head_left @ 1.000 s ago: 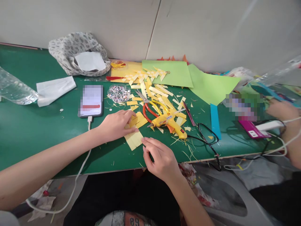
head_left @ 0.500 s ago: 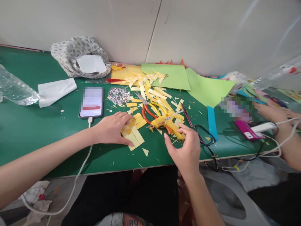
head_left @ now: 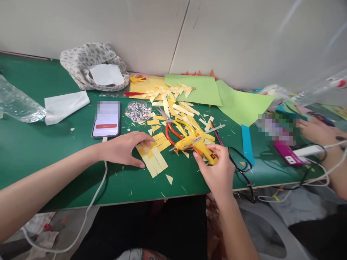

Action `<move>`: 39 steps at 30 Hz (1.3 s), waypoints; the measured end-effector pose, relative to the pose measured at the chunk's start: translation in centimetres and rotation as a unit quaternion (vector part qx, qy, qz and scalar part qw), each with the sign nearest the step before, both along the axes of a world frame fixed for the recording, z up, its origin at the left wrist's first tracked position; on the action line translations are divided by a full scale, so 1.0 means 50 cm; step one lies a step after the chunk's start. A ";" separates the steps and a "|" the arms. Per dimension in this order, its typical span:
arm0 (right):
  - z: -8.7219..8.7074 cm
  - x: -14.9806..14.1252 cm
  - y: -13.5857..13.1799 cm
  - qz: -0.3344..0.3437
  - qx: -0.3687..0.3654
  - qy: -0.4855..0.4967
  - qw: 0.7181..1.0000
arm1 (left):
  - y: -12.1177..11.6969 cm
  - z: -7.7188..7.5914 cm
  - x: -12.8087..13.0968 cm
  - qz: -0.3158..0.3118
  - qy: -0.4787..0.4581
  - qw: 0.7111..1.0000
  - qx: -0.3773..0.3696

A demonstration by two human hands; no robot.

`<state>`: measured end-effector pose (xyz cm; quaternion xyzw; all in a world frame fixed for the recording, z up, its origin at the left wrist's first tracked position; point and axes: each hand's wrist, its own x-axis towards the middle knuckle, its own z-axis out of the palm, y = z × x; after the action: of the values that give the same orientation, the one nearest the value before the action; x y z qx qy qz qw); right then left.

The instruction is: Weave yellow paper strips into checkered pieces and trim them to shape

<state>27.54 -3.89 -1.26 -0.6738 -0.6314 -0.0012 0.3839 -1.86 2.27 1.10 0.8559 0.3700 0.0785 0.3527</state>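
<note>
My left hand (head_left: 123,148) lies flat with fingers spread on a small weave of yellow paper strips (head_left: 152,157) near the front edge of the green table (head_left: 32,151). To the right, my right hand (head_left: 217,169) has its thumb and fingers round the handle of a yellow glue gun (head_left: 195,144). The gun lies on the table, nozzle pointing left. Orange-handled scissors (head_left: 170,127) lie just behind it among loose yellow strips.
A phone (head_left: 106,120) on a white cable, a dish of googly eyes (head_left: 138,109), green paper sheets (head_left: 217,92), a blue strip (head_left: 247,142) and a patterned cloth bag (head_left: 90,68) lie around. Another person's hand (head_left: 318,131) rests at the right edge. The wall stands behind.
My right hand left the yellow weave, swung right and closed on the glue gun's handle. My left hand stayed pressing on the weave.
</note>
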 end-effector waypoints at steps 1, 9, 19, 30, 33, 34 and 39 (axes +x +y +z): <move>0.002 -0.005 -0.002 -0.001 0.017 0.015 1.000 | 0.001 -0.001 0.000 0.003 -0.003 1.000 -0.001; 0.014 -0.048 -0.018 0.059 0.083 0.040 0.994 | 0.015 -0.004 -0.011 -0.029 -0.069 0.997 -0.029; 0.011 -0.072 -0.028 0.126 0.181 -0.134 0.966 | 0.018 -0.001 -0.012 -0.012 -0.029 0.999 -0.003; 0.015 -0.078 -0.021 0.161 0.195 -0.195 0.948 | 0.018 -0.014 -0.015 -0.023 -0.076 0.997 -0.024; 0.016 -0.081 -0.021 0.159 0.203 -0.196 0.946 | 0.017 -0.013 -0.015 -0.021 -0.074 0.997 -0.021; 0.016 -0.083 -0.020 0.159 0.204 -0.195 0.946 | 0.017 -0.013 -0.014 -0.021 -0.074 0.997 -0.021; 0.019 -0.086 -0.017 0.166 0.210 -0.198 0.943 | 0.017 -0.012 -0.014 -0.019 -0.076 0.997 -0.027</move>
<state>23.25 -4.73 -0.32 -0.4496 -0.7832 -0.2034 0.3783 -2.54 3.12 0.50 0.8445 0.3282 0.1268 0.4039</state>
